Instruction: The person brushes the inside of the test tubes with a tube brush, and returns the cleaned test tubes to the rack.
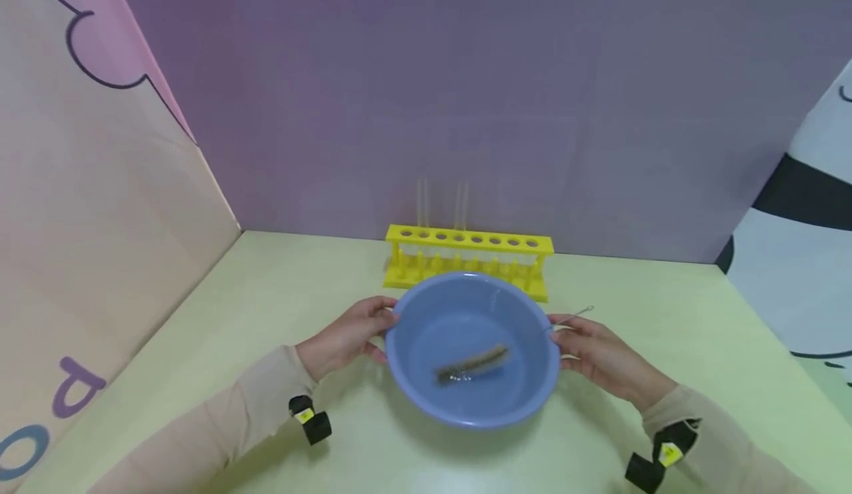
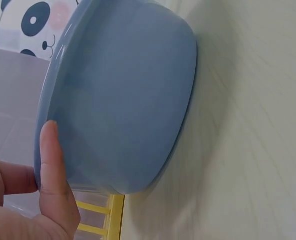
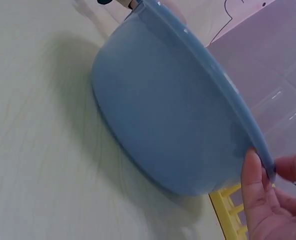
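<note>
A round blue plastic basin [image 1: 474,413] is held between both hands, close over the pale table. My left hand [image 1: 349,333] grips its left rim, thumb on the upper side and fingers against the outer wall. On the opposite side my right hand [image 1: 602,353] pinches the rim the same way. Inside the basin lies a test tube brush [image 1: 472,364], its bristles blurred and some bright glints beside them. The brush's thin wire handle [image 1: 577,313] reaches over the rim by the right hand and ends in a small loop. Both wrist views show the basin's smooth outer wall [image 2: 122,95].
Just behind the basin stands a yellow test tube rack [image 1: 469,237], its base partly hidden by the rim. Two clear test tubes [image 1: 423,202] rise from it. A purple-grey panel [image 1: 479,95] closes off the back, with printed panels [image 1: 120,205] at the sides.
</note>
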Demonstrator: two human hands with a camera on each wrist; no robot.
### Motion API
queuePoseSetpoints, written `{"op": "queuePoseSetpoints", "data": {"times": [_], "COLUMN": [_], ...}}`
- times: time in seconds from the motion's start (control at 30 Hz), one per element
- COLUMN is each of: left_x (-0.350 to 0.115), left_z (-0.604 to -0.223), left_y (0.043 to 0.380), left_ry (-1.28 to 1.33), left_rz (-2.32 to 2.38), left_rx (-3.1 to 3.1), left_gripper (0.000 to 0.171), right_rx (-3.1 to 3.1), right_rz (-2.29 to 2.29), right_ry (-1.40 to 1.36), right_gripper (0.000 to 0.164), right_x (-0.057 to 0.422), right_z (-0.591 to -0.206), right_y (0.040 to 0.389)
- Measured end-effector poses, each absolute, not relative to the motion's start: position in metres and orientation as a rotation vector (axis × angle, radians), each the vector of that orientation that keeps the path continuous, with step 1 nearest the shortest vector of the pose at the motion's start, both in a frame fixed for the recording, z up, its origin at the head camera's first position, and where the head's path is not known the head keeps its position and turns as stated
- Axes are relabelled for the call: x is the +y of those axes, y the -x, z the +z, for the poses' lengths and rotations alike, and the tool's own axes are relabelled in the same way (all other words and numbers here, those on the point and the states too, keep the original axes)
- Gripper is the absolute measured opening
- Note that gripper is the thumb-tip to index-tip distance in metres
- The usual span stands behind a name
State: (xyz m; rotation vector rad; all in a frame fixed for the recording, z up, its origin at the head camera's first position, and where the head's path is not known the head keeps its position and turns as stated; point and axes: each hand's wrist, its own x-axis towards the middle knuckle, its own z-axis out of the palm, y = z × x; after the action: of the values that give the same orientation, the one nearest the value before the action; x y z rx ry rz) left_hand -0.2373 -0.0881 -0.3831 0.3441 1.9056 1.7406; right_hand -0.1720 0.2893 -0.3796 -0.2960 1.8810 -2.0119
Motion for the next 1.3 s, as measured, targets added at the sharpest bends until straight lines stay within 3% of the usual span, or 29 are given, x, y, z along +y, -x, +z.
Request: {"op": "queuePoseSetpoints", "data": {"times": [0.23,0.37,0.63,0.93,0.97,1.07,1.1,1.2,1.3], "left_x": [-0.095,-0.101,-0.099,-0.089,-0.087,-0.084,-0.083,-0.08,-0.077], "left_z": [-0.378,-0.376,-0.371,-0.357,-0.356,-0.354,-0.353,-0.35,-0.346], "left_y": [0.247,0.254,0.27,0.299,0.301,0.308,0.31,0.316,0.323], "left_ry": [-0.343,-0.358,-0.363,-0.374,-0.373,-0.363,-0.357,-0.342,-0.313], "left_rz": [1.653,1.633,1.598,1.598,1.6,1.612,1.615,1.6,1.571], "left_rx": [1.889,1.931,2.091,2.303,2.317,2.341,2.353,2.406,2.465], "left_gripper": [0.047,0.051,0.047,0.044,0.044,0.044,0.043,0.041,0.038], "right_rx": [2.321,2.599,3.215,3.613,3.612,3.614,3.615,3.634,3.638], "right_rz": [-1.759,-1.555,-1.073,-0.625,-0.612,-0.532,-0.502,-0.373,-0.276], "right_ry": [0.282,0.248,0.444,0.996,1.048,1.224,1.273,1.38,1.42], "right_gripper": [0.051,0.057,0.051,0.048,0.046,0.019,0.022,0.054,0.057], "right_x": [0.304,0.311,0.313,0.312,0.312,0.313,0.312,0.312,0.311], "right_z": [-0.372,-0.365,-0.363,-0.367,-0.366,-0.364,-0.364,-0.361,-0.361], "right_y": [0.172,0.172,0.173,0.175,0.175,0.176,0.176,0.177,0.178]}}
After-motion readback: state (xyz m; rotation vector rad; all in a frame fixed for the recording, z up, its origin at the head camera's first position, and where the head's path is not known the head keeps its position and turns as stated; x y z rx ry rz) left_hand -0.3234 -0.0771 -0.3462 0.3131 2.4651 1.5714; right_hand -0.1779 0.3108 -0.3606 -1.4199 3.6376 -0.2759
